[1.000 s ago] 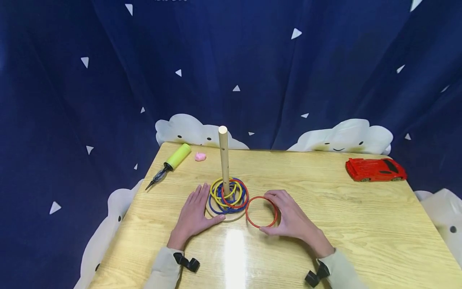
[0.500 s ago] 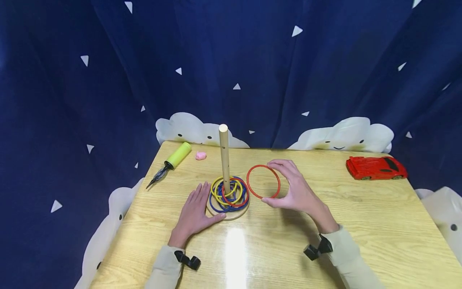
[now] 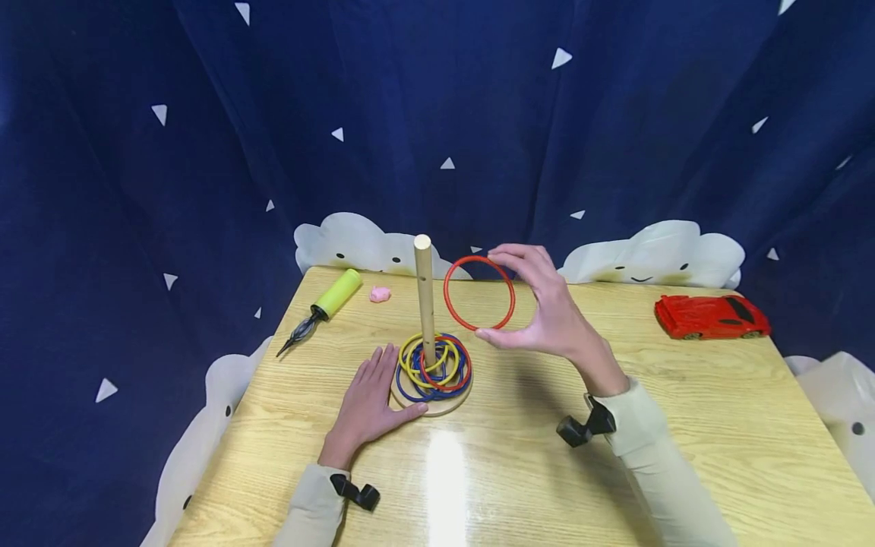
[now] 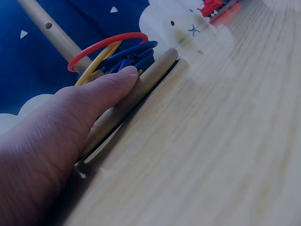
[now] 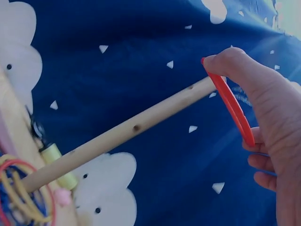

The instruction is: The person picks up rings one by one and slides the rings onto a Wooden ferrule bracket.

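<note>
My right hand [image 3: 547, 317] pinches a red ring [image 3: 446, 295] between thumb and fingers. The ring is up in the air, just right of the wooden peg [image 3: 425, 300] in the head view; the right wrist view shows the ring [image 5: 233, 110] nearly edge-on by the peg's top end. Around the peg's foot lies a loose pile of blue, yellow and red rings [image 3: 399, 387]. My left hand [image 3: 362, 414] rests against the left front of the round wooden base [image 3: 447, 409], fingers straight, its thumb [image 4: 106, 89] lying over the base's edge.
A yellow-green hand pump [image 3: 338, 294] with a black nozzle lies at the table's back left. A small pink object [image 3: 379, 294] sits beside it. At the back right stands a red toy car [image 3: 711, 317]. A dark blue curtain [image 3: 492, 114] hangs behind the table [image 3: 683, 425].
My right hand has lifted the red ring from beside the base, up and then left toward the peg's top. The left hand stays in place on the base.
</note>
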Tool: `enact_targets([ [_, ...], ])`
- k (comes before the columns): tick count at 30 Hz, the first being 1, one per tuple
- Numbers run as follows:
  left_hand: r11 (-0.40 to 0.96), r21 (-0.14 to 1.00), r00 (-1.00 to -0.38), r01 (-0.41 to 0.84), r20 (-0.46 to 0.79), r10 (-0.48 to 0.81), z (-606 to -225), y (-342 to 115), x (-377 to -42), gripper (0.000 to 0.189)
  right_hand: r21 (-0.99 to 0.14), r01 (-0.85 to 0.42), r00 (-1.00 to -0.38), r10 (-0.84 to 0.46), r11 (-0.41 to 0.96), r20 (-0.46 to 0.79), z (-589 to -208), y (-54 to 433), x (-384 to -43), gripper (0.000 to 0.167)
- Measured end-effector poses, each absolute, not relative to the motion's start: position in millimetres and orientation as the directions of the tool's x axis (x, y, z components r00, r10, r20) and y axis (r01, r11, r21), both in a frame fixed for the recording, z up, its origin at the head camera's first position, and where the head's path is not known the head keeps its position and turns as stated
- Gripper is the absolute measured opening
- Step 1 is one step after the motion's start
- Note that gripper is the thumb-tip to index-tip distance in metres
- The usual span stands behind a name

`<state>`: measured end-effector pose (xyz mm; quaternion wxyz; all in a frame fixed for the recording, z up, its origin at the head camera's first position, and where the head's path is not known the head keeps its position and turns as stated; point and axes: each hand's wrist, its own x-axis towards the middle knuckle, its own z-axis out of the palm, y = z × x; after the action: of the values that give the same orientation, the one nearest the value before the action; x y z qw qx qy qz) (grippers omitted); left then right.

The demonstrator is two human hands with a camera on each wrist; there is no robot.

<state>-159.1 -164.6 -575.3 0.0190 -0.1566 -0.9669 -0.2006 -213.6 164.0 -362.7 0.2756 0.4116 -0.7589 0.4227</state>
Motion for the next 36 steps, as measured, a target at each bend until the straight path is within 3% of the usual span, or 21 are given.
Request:
enact_targets([
  [8,0.871,0.382,-0.951,0.308,0.093,0.295,-574.9,-165.1,-158.5,0.126,-0.302,-0.915,-0.392,-0.411,0.267,0.823,-326.5,137.5,-231.1,0.093],
  [12,0.872,0.382,-0.952,0.306,0.093,0.293,-575.5,-165.7,-159.2,0.126,-0.291,-0.92,-0.381,-0.418,0.264,0.825,-316.7,123.8,-239.1,0.093],
  [20,0.87,0.383,-0.95,0.311,0.095,0.298,-574.8,-165.9,-159.3,0.125,-0.371,-0.854,-0.515,-0.5,0.364,0.696,-328.6,110.9,-248.1,0.091],
  [26,0.872,0.372,-0.948,0.319,0.109,0.3,-572.5,-165.7,-160.3,0.124,-0.391,-0.792,-0.61,-0.577,0.469,0.543,-373.0,111.1,-252.7,0.089],
  [36,0.875,0.372,-0.95,0.311,0.091,0.3,-573.2,-164.4,-159.5,0.123,-0.405,-0.722,-0.69,-0.626,0.561,0.363,-446.8,109.2,-248.7,0.091],
])
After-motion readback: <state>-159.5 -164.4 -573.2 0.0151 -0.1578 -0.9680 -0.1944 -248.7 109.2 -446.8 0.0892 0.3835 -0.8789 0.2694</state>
